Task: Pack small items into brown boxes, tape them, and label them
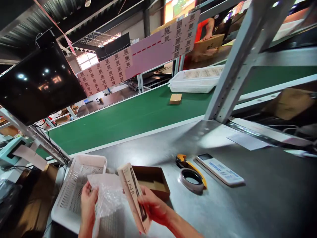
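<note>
My left hand (88, 201) is closed on a clear plastic bag (110, 196), which hangs crinkled over the right side of a white perforated basket (61, 211). In my right hand (155, 205) is a slim, pale product box (132, 195) with dark print and a picture of a long dark item. It is tilted, its upper end leaning left. Just behind it sits an open brown cardboard box (158, 180). My right fingers wrap the product box's right edge. The far end of the bag comes close to the product box; I cannot tell whether they touch.
Right of the cardboard box lie a yellow-handled tape dispenser with a tape roll (192, 180) and a white flat device with a small screen (220, 169). Beyond the metal table runs a green conveyor (123, 120) bearing a small carton (175, 99) and white baskets (195, 79). A person works across it.
</note>
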`<state>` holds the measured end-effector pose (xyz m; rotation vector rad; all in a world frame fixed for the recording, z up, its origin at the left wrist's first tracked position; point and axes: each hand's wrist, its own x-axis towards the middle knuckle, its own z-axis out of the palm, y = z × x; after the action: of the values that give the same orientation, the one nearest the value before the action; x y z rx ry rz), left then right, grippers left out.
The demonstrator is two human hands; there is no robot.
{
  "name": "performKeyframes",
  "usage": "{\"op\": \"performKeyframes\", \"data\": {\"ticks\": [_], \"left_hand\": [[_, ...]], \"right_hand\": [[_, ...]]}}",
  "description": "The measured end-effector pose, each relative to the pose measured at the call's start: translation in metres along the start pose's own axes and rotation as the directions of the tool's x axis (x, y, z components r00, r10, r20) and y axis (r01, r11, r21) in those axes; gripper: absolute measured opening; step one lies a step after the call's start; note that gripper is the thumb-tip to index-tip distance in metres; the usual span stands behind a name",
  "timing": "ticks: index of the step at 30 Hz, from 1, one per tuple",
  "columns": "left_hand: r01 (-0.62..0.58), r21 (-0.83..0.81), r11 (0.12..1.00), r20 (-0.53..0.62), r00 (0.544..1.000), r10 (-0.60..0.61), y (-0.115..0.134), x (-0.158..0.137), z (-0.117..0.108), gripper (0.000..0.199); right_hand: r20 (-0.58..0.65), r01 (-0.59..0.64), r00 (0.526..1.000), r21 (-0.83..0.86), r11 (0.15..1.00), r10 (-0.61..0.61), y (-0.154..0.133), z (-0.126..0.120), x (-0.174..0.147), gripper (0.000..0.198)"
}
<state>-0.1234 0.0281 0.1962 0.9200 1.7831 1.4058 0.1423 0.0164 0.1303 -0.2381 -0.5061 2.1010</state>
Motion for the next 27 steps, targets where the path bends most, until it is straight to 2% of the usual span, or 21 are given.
{"op": "performKeyframes", "data": {"ticks": [1,2,3,4,5,6,7,8,9,10,12,15,17,19,21,24,27], "left_hand": [[-0.083,0.055,0.995,-0.072,0.994,0.087,-0.001,-0.003,-0.004,0.065],[-0.186,0.133,0.974,-0.098,0.975,0.2,-0.002,-0.008,-0.008,0.063],[-0.295,0.219,0.93,-0.036,0.95,0.309,-0.001,-0.015,-0.01,0.06],[-0.402,0.288,0.869,0.113,0.916,0.386,0.001,-0.023,-0.01,0.058],[-0.5,0.326,0.802,0.311,0.858,0.408,0.003,-0.031,-0.008,0.056],[-0.577,0.341,0.742,0.498,0.781,0.378,0.006,-0.04,-0.003,0.054],[-0.633,0.345,0.693,0.633,0.702,0.326,0.009,-0.047,0.003,0.048],[-0.67,0.349,0.656,0.709,0.646,0.283,0.011,-0.053,0.009,0.037],[-0.689,0.356,0.631,0.739,0.621,0.261,0.013,-0.057,0.016,0.024],[-0.695,0.368,0.618,0.742,0.62,0.255,0.013,-0.059,0.022,0.016],[-0.674,0.387,0.629,0.727,0.643,0.241,0.012,-0.058,0.03,0.027],[-0.589,0.393,0.706,0.692,0.695,0.194,0.004,-0.049,0.033,0.036],[-0.482,0.429,0.764,0.595,0.787,0.162,-0.001,-0.041,0.033,0.039],[-0.353,0.471,0.808,0.436,0.89,0.134,-0.006,-0.033,0.032,0.047],[-0.269,0.485,0.832,0.297,0.946,0.132,-0.009,-0.023,0.031,0.057],[-0.235,0.499,0.834,0.23,0.964,0.134,-0.008,-0.012,0.03,0.067],[-0.217,0.488,0.846,0.213,0.969,0.126,-0.003,-0.011,0.034,0.072]], "right_hand": [[0.013,0.0,1.0,-0.026,1.0,0.001,-0.003,-0.001,0.0,0.053],[0.022,-0.002,1.0,-0.052,0.999,0.003,-0.004,-0.002,0.0,0.054],[0.028,-0.006,1.0,-0.076,0.997,0.008,-0.005,-0.002,0.0,0.057],[0.031,-0.013,0.999,-0.099,0.995,0.016,-0.004,-0.002,0.001,0.06],[0.029,-0.021,0.999,-0.118,0.993,0.024,-0.004,-0.001,0.001,0.063],[0.023,-0.026,0.999,-0.135,0.991,0.029,-0.003,-0.001,0.002,0.064],[0.013,-0.027,0.999,-0.148,0.989,0.03,-0.002,0.0,0.003,0.064],[0.007,-0.028,1.0,-0.164,0.986,0.029,-0.002,0.001,0.003,0.063],[0.007,-0.026,1.0,-0.181,0.983,0.027,-0.002,0.001,0.003,0.062],[0.01,-0.022,1.0,-0.197,0.98,0.024,-0.003,0.002,0.003,0.061],[0.013,-0.013,1.0,-0.221,0.975,0.017,-0.005,0.002,0.003,0.059],[-0.024,-0.002,1.0,-0.214,0.977,-0.004,-0.01,0.002,0.003,0.055],[-0.06,0.011,0.998,-0.197,0.98,-0.023,-0.012,0.002,0.004,0.055],[-0.089,0.042,0.994,-0.173,0.984,-0.058,-0.015,0.002,0.004,0.057],[-0.111,0.074,0.99,-0.141,0.987,-0.09,-0.017,0.003,0.003,0.056],[-0.12,0.089,0.988,-0.087,0.992,-0.099,-0.021,0.005,-0.001,0.052],[-0.04,0.063,0.997,-0.062,0.996,-0.066,-0.021,0.007,-0.007,0.054]]}}
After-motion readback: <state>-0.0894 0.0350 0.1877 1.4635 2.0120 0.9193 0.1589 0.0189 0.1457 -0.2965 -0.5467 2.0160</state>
